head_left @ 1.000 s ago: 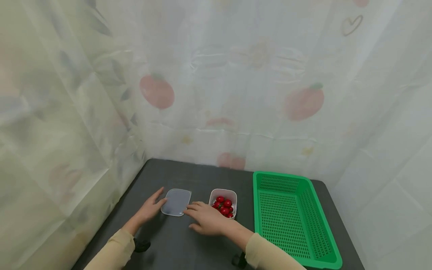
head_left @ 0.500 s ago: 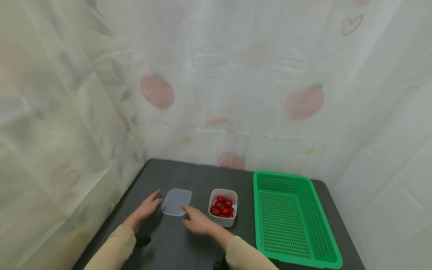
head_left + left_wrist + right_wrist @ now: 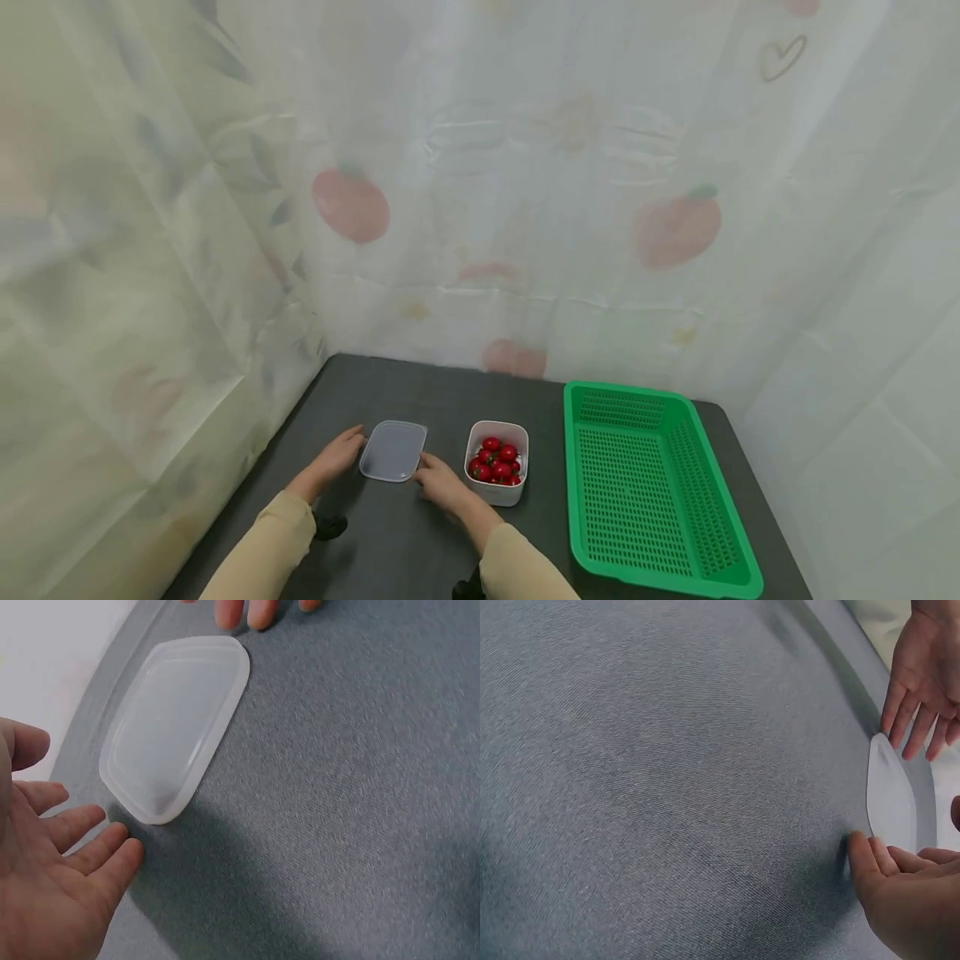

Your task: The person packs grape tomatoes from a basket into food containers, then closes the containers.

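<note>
A translucent plastic lid [image 3: 393, 451] with rounded corners lies flat on the dark table. At its left edge is my left hand [image 3: 337, 457]; in the left wrist view the fingers [image 3: 112, 851] are loosely extended just beside the lid [image 3: 176, 724], thumb apart. My right hand [image 3: 441, 483] is at the lid's right edge. In the right wrist view its fingertips [image 3: 859, 844] are by the lid's end, thumb raised away; whether they touch it I cannot tell. Right of that hand, a white square container [image 3: 497, 495] holds several red cherry tomatoes [image 3: 495, 461].
A large green plastic basket [image 3: 572, 483] with perforated walls stands on the table's right side. The dark table [image 3: 390, 550] meets a fruit-printed curtain [image 3: 450, 208] at the back, and more curtain hangs at both sides.
My right hand has moved left, away from the tomato container, down to the lid's right edge, its pointing finger drawn back. The left hand moved slightly off and back toward the lid's left edge.
</note>
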Demonstrator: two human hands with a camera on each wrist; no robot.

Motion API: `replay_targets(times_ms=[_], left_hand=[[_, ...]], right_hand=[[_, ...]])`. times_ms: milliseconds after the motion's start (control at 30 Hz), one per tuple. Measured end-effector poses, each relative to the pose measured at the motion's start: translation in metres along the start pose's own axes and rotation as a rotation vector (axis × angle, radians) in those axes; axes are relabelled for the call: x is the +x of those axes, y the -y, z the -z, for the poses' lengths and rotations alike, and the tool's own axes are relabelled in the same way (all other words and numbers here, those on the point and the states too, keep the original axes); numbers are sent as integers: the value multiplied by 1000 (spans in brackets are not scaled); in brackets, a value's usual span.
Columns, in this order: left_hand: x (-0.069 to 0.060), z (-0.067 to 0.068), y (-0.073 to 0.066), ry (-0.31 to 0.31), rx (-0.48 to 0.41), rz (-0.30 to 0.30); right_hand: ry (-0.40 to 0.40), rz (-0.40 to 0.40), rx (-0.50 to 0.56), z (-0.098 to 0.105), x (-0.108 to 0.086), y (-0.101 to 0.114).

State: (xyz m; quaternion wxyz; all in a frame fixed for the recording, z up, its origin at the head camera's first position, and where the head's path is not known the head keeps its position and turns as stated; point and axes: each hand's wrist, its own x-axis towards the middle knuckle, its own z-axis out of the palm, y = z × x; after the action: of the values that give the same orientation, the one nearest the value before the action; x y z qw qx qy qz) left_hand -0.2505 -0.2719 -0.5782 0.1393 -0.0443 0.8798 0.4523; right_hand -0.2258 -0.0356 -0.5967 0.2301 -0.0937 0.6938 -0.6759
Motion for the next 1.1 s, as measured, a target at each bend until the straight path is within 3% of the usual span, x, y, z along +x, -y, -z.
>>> replay_targets(times_ms=[200, 500, 900, 1100], left_hand=[[5, -3, -5, 13, -77, 35], [10, -8, -5, 10, -109, 45], [7, -8, -2, 16, -201, 62], [0, -3, -4, -13, -219, 32]], right_hand=[[-28, -103, 197, 4, 2, -1], [-65, -161, 343, 4, 4, -1], [-61, -153, 387, -1, 1, 3], [-24, -88, 360, -5, -1, 14]])
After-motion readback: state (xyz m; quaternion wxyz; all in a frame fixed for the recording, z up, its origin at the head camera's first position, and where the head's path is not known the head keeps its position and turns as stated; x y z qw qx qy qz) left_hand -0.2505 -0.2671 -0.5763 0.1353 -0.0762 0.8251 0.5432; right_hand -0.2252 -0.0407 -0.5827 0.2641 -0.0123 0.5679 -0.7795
